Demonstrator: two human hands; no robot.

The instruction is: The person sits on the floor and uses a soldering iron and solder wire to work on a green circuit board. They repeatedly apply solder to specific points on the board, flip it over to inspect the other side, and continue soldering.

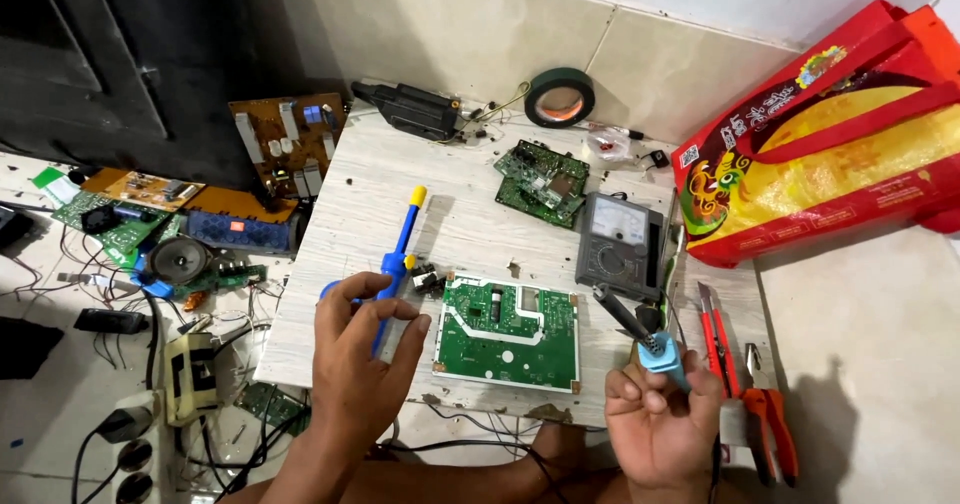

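1. Left hand (360, 359) held the blue pump (395, 264) – fingers wrapped closed round its lower barrel, yellow tip pointing away toward the wall, held above the surface (470, 224) and not touching the board.
2. Right hand (655, 419) gripped the iron (640, 339) by its blue handle, fingers fully closed; the dark tip angled up-left and sat just off the board's right edge, in the air as far as I could tell.
3. Green board (510, 334) lay flat on the surface between the two hands, solder side up, with white tracks visible. Nothing pinned it down.
4. Judgement: both tools were poised, neither on a joint yet. Doing this well called for the iron tip on one pad only, the pump nozzle brought in close beside it, then fired once the solder flowed.
5. The board was loose – it could skate when the pump kicked. Worth bracing it with the heel of the left hand.
6. Iron cord ran down past the right wrist; worth keeping it off the cutters (770, 414) and knife (712, 334) lying just right of the hand.
7. Meter (620, 244) sat just beyond the board's far right corner, close to the hot tip's path – swing wide of it.
8. Second small board (542, 182) and tape roll (559, 97) were well clear at the back.
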